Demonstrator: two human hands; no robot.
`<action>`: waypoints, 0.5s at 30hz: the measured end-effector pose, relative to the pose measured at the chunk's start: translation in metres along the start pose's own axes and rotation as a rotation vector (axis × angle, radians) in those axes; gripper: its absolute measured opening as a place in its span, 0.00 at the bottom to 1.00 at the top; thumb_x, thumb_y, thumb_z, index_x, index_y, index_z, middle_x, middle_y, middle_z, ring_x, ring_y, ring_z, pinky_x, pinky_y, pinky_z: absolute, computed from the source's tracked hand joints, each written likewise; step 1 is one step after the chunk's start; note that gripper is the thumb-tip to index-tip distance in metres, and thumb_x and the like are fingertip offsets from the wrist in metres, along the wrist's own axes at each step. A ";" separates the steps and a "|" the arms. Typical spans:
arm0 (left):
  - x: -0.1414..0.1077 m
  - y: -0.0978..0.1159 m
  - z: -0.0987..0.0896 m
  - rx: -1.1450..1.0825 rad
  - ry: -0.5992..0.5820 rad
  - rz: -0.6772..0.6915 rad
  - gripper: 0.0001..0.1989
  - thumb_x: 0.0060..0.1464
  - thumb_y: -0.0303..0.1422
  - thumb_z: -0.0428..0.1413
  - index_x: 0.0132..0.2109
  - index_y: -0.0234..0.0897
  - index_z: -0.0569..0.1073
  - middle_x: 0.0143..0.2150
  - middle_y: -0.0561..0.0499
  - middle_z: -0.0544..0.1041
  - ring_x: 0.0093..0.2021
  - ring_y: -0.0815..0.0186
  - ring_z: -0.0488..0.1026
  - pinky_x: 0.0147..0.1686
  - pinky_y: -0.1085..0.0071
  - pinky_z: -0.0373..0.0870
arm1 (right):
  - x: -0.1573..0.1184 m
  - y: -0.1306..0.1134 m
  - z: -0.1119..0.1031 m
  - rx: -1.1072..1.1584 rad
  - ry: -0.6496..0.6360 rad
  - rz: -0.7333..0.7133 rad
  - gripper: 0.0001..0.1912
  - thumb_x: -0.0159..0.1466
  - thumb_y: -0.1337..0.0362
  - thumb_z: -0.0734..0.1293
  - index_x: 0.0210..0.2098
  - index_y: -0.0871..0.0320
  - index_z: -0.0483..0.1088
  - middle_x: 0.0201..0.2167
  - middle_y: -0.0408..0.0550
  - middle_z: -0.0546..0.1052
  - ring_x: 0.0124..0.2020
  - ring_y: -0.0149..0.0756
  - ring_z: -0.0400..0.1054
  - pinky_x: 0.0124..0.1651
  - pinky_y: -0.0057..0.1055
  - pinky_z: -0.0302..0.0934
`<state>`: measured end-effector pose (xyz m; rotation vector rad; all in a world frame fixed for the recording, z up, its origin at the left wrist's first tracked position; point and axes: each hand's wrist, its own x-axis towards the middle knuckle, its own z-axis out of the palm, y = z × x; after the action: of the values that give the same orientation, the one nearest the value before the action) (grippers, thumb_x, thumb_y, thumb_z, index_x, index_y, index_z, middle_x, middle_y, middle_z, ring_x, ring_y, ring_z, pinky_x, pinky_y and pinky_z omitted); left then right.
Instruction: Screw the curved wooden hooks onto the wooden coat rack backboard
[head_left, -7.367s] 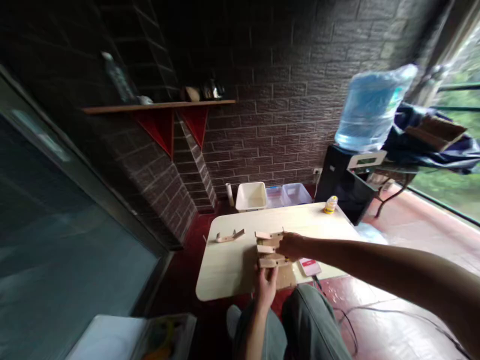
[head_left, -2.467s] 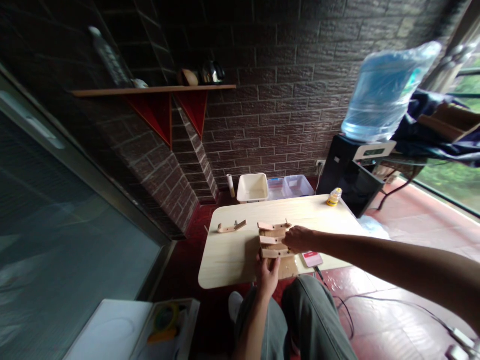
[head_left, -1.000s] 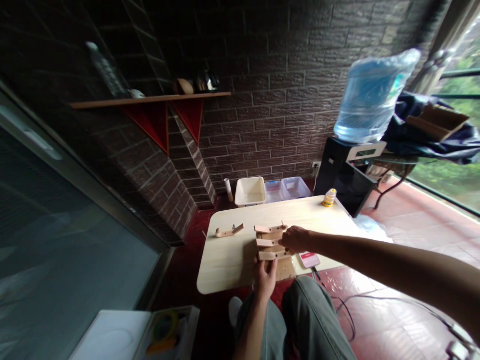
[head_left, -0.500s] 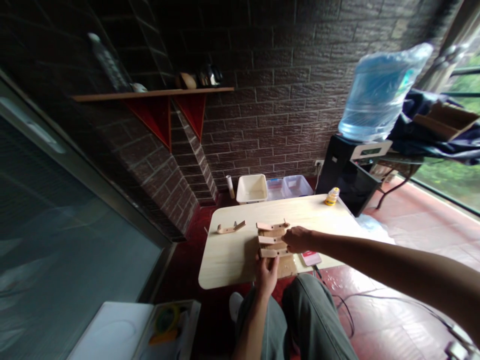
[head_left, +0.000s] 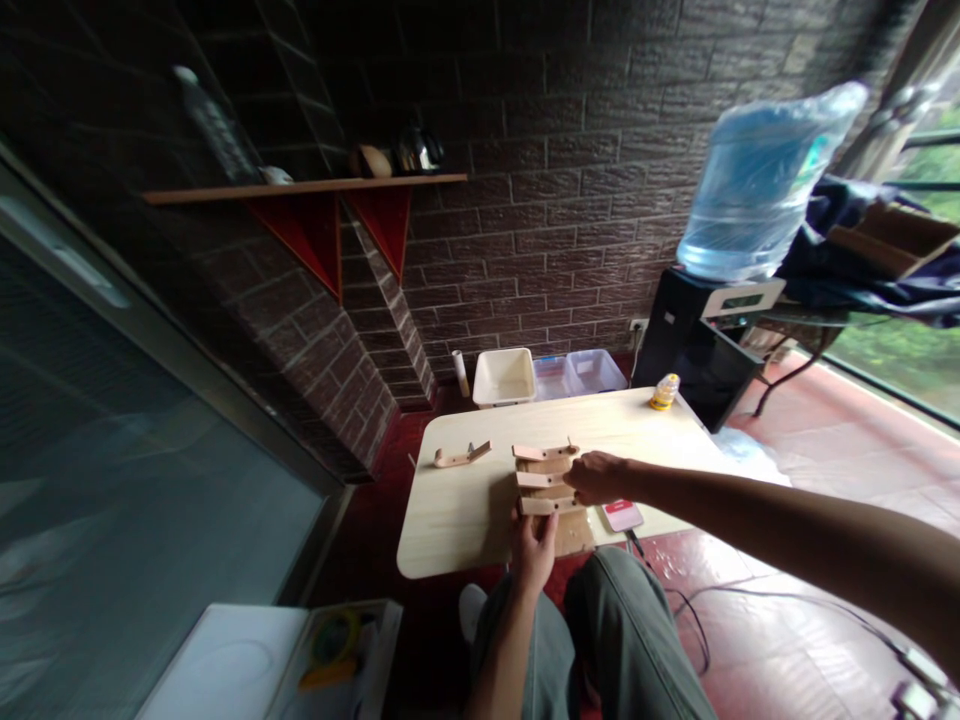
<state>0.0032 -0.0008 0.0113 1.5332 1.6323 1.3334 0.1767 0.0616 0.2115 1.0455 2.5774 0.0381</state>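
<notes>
Three-slat wooden assembly (head_left: 534, 480) sits mid-tabletop (head_left: 454, 520); left hand (head_left: 534, 555) has its grip on the near slat at six o'clock, right hand (head_left: 596, 478) clenched over the three o'clock end, can't tell what's inside. From the assembly: angled wooden bracket (head_left: 459, 459) between nine and ten, phone (head_left: 624, 516) at four, yellow-bottomed clear bottle (head_left: 664, 393) at two.

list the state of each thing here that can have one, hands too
left hand: gripping the wooden rack's near edge
right hand: fingers curled at the rack's right side; contents hidden
wooden rack: held, three slats showing
separate wooden piece: lying on the table, untouched
phone-like device: lying flat
yellow-and-clear bottle: standing
cream bin: open
white case: open
water jug: upside down on its dispenser
</notes>
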 end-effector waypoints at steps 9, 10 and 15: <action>0.000 0.012 -0.004 -0.016 0.002 -0.013 0.26 0.55 0.54 0.59 0.49 0.37 0.80 0.54 0.37 0.79 0.61 0.44 0.72 0.61 0.52 0.70 | 0.002 -0.004 -0.010 0.018 -0.004 -0.003 0.17 0.59 0.65 0.69 0.46 0.67 0.79 0.38 0.64 0.83 0.37 0.51 0.79 0.33 0.36 0.67; 0.001 0.012 -0.005 -0.016 0.003 -0.011 0.27 0.55 0.54 0.59 0.49 0.37 0.80 0.54 0.36 0.79 0.61 0.44 0.72 0.61 0.53 0.70 | 0.003 -0.004 -0.012 0.018 -0.003 -0.018 0.17 0.58 0.66 0.70 0.46 0.66 0.79 0.38 0.64 0.83 0.38 0.51 0.79 0.34 0.36 0.68; 0.001 0.009 -0.004 -0.006 0.002 -0.016 0.27 0.55 0.54 0.59 0.50 0.36 0.80 0.56 0.35 0.78 0.62 0.44 0.72 0.62 0.53 0.70 | 0.006 -0.006 -0.012 0.015 0.022 -0.036 0.15 0.59 0.71 0.68 0.45 0.66 0.80 0.41 0.65 0.83 0.41 0.52 0.79 0.41 0.41 0.70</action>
<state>0.0036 -0.0024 0.0208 1.5127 1.6369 1.3314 0.1649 0.0627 0.2203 1.0088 2.6196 0.0208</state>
